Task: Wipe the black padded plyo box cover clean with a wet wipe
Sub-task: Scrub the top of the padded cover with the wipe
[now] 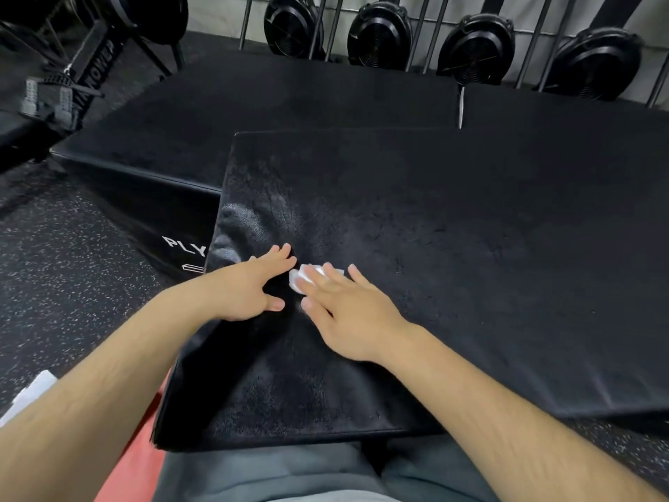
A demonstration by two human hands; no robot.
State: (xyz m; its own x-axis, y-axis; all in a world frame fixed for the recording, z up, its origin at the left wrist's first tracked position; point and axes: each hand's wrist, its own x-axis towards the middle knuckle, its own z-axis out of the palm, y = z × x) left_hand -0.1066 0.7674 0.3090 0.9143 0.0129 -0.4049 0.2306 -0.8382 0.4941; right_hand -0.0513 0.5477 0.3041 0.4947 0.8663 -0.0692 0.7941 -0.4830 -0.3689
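Note:
The black padded plyo box cover (452, 248) fills the middle of the head view, its top dull and streaked. My right hand (347, 313) lies flat on it with straight fingers, pressing a crumpled white wet wipe (298, 280) under the fingertips. My left hand (249, 288) rests flat on the cover just left of the wipe, near the cover's left edge, fingers spread and holding nothing. Most of the wipe is hidden under my right fingers.
A lower black plyo box (173, 146) with white lettering stands behind and to the left. Several black fan-like machines (380, 34) line a metal rail at the back. Speckled rubber floor (65, 269) lies to the left, with a white packet (32, 393) at the lower left.

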